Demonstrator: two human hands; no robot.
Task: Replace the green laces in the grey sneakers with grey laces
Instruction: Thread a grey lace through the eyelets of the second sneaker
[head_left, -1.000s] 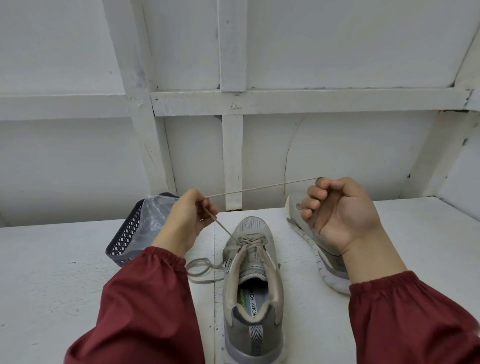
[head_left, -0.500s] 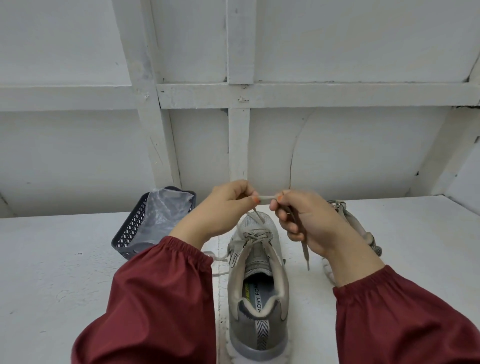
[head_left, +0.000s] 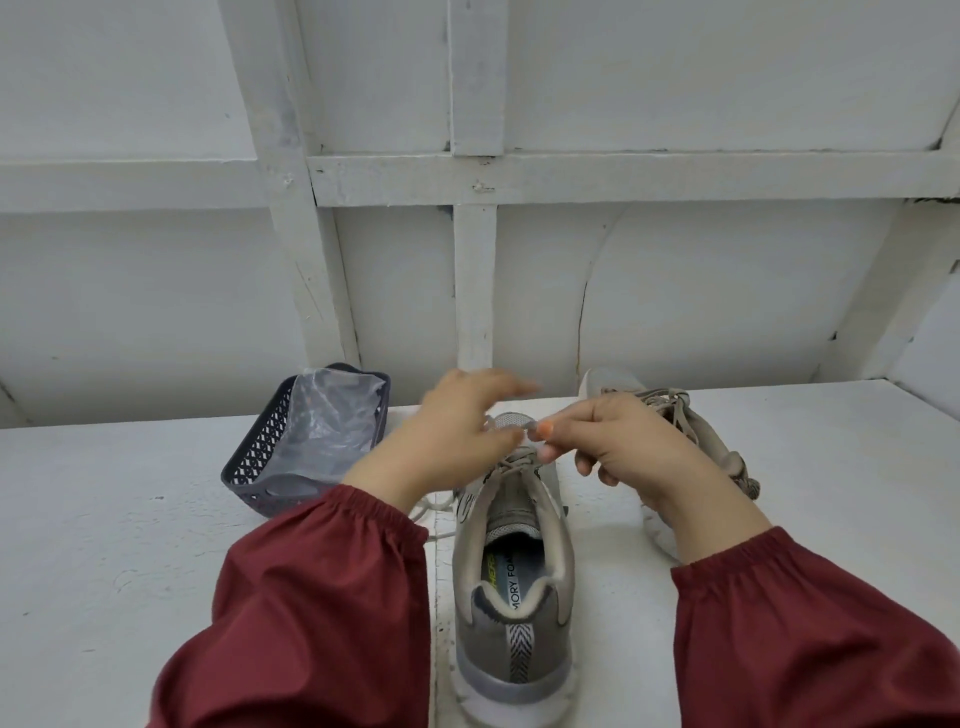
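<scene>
A grey sneaker (head_left: 514, 587) stands heel toward me in the middle of the white table, with a grey lace (head_left: 511, 460) threaded through its upper eyelets. My right hand (head_left: 628, 457) hovers over its toe and pinches the lace end between thumb and forefinger. My left hand (head_left: 457, 441) is just left of it, blurred, fingers spread and relaxed, holding nothing I can see. A slack loop of the lace (head_left: 434, 512) lies beside the shoe under my left wrist. The second grey sneaker (head_left: 701, 441) lies on its side behind my right hand, laced in grey.
A dark grey lattice basket (head_left: 260, 462) with a clear plastic bag (head_left: 327, 421) inside stands at the back left of the white table (head_left: 104, 545). A white panelled wall (head_left: 675, 291) rises directly behind the table.
My hands came together over the shoe from a wide pull. My left hand has since let go of the lace and opened; my right hand still pinches the lace end.
</scene>
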